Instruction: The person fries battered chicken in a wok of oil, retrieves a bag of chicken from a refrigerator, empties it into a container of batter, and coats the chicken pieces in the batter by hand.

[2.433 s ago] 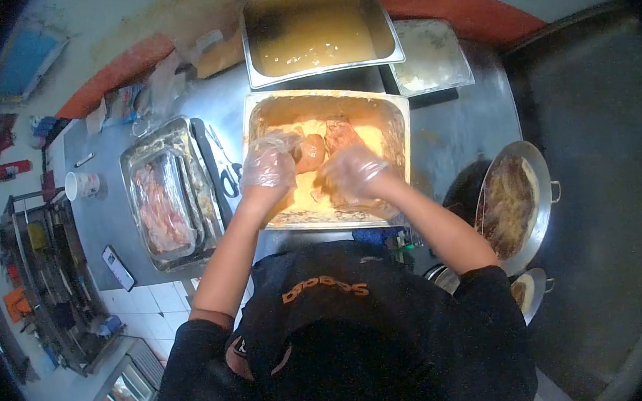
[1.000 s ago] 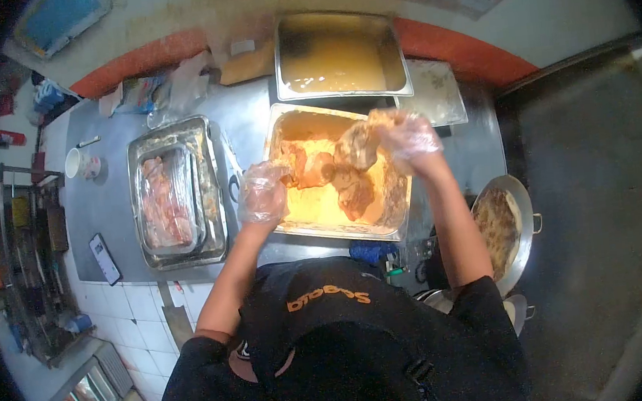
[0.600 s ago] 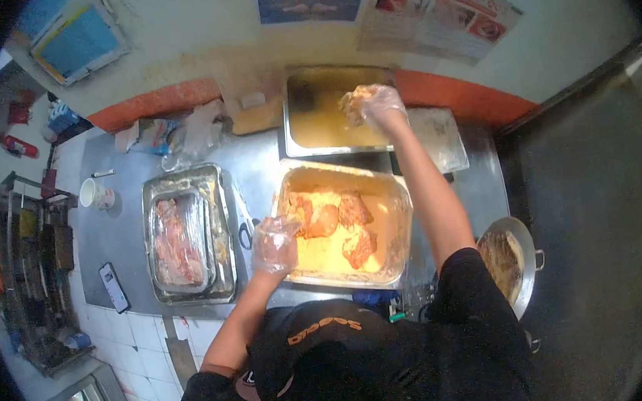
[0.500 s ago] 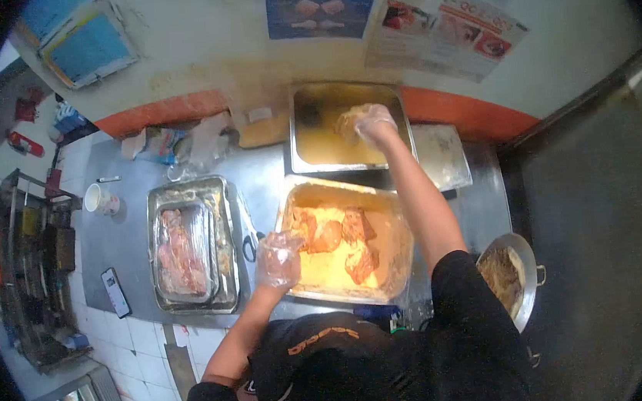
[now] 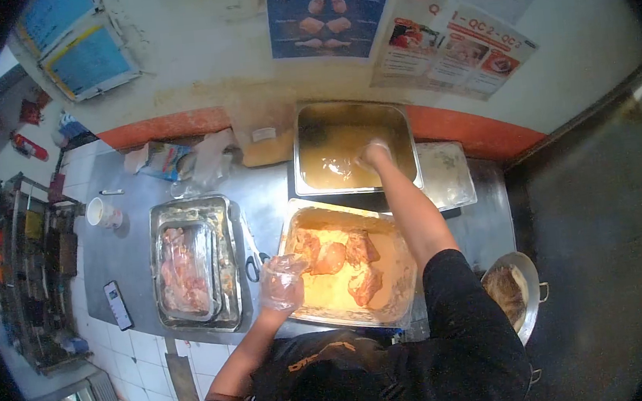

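My right hand [image 5: 375, 153] is dipped into the yellowish liquid of the deep metal tray [image 5: 298, 150] at the back; its fingers, and anything in them, are hidden. My left hand [image 5: 281, 283], in a clear plastic glove, is at the left edge of the flour tray [image 5: 407, 310], its fingers bent over the rim beside a coated meat piece [image 5: 306, 247]. More coated pieces lie in the flour, among them a rounded one [image 5: 330, 257], one at the right [image 5: 360, 248] and one nearer the front [image 5: 364, 284].
Left of the flour tray are scissors [image 5: 254, 265] and a tray of raw meat [image 5: 182, 279]. Farther left are a phone [image 5: 118, 305] and a white cup [image 5: 103, 214]. A flat metal lid [image 5: 448, 173] lies at the back right, and a large pan [image 5: 529, 289] stands at the right.
My right hand has carried a coated piece from the flour tray to the back tray and gone down into the liquid. My left hand stays at the flour tray's left edge. The view has tilted up.
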### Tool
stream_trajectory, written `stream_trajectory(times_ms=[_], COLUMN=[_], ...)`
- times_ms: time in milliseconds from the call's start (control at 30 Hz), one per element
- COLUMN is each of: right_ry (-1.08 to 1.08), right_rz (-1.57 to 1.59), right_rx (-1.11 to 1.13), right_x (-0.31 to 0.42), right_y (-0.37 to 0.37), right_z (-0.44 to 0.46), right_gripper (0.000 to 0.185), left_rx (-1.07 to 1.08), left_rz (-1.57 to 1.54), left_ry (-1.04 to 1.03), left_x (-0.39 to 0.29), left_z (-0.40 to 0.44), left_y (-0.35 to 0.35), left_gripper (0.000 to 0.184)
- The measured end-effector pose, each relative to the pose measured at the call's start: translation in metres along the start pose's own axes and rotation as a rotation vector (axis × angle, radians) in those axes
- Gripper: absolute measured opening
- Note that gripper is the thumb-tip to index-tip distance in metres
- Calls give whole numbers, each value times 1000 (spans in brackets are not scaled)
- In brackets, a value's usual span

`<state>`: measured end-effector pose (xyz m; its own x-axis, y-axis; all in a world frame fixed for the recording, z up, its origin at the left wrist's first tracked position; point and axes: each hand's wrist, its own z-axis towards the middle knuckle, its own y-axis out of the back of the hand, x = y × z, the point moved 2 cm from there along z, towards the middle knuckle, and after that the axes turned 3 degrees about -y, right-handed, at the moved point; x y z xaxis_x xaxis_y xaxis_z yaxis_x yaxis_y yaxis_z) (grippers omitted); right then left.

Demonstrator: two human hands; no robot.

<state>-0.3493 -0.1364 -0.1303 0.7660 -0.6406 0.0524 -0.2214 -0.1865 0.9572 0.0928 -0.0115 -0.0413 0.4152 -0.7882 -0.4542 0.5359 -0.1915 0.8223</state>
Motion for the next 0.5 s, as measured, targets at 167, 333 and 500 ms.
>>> stream_trajectory(times_ms=[167, 333, 500], right_ry=[144, 159, 119], right_rz=[465, 319, 202], right_rx=[-50, -262, -492], right_x=[12, 14, 18], right_y=[67, 130, 182], right_z=[-32, -51, -90], right_gripper=[44, 33, 17], left_rx=[-21, 10, -70], left_rz=[-56, -47, -9], left_ry=[13, 13, -33], left_x=[3, 4, 6], left_z=[-1, 0, -3], left_y=[-3, -5, -9], left_gripper=[26, 26, 26])
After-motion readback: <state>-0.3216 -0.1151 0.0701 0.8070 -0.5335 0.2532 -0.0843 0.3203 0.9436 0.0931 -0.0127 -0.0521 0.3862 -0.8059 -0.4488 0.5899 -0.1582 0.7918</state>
